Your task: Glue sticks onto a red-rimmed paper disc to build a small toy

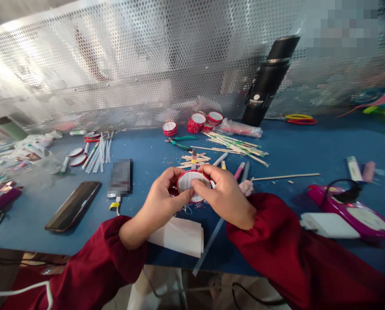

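Note:
Both hands hold one small round disc (189,177) with a white face and a red rim, above the front middle of the table. My left hand (166,193) grips its left side, thumb on the white face and fingers curled behind. On the right edge my right hand (223,191) does the same, its thumb pressed near the centre. Just behind the disc stands a marker-like stick (194,158) with a grey and yellow end. Thread scraps (187,209) lie beneath, and a folded white paper (179,237) rests nearer the table edge.
Stacks of red-rimmed discs (197,122), green-handled pliers (181,142) and thin wooden sticks (237,146) lie behind. A black thermos (266,86) stands by the perforated metal screen (130,64). Left lies a phone (72,206); right, a magenta power strip (363,213). A clear glue stick (208,247) overhangs the front edge.

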A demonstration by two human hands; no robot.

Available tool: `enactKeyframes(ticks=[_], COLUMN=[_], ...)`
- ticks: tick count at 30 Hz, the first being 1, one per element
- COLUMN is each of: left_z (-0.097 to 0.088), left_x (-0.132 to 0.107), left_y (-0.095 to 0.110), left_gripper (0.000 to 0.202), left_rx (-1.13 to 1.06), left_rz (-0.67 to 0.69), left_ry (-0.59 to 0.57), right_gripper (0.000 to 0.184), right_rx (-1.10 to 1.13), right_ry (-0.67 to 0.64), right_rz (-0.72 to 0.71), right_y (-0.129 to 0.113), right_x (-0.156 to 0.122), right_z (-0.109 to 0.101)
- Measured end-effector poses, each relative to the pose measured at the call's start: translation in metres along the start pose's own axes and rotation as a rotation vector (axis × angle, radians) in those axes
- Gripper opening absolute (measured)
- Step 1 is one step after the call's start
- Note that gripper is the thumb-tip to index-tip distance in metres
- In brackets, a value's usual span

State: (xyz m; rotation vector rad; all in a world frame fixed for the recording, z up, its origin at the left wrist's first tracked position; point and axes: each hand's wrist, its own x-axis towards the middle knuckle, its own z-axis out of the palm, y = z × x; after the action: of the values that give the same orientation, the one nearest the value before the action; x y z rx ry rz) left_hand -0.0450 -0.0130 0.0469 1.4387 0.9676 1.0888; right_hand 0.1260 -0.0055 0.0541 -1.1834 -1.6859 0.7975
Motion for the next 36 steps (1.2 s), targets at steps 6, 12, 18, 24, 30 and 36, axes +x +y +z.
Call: enactKeyframes(ticks=[6,12,18,24,30,36], left_z=[0.0019,0.0043,0.0042,0.0015,0.0015,0.0010], left_x=[0.0003,0.0000,0.0004,0.0025,0.0040,0.0041], left_y=[-0.0006,0.0007,-0.0009,-0.0039,-0.0047,-0.0055], left_gripper=[0.032,0.029,0.033,0.035,0.035,0.036], left_rx=[0.111,0.138,0.064,-0.005,-0.021,-0.033], left_rz=[0.020,0.034,0.015,-0.026,-0.033,-0.029], left_ry=[0.050,0.080,0.088,0.106,0.133,0.127], right_gripper=[0.013,0.012,0.011,0.010,0.012,0.010], right_rx=[-0.022,-0.060,-0.050,-0.057,-0.075,-0.096], right_ry=[0.009,0.014,0.025,0.025,0.036,0.051], right_rz=[-0.014,-0.024,-0.035,-0.044,-0.060,-0.054], right_y=[0.0000,0.0019,0.0029,0.0028,0.0043,0.0039], right_x=[0.0005,-0.0006,-0.0011,-0.0008,-0.0012,-0.0023], right_z=[0.0017,0.0028,0.0037,0.0035,0.0046,0.0045])
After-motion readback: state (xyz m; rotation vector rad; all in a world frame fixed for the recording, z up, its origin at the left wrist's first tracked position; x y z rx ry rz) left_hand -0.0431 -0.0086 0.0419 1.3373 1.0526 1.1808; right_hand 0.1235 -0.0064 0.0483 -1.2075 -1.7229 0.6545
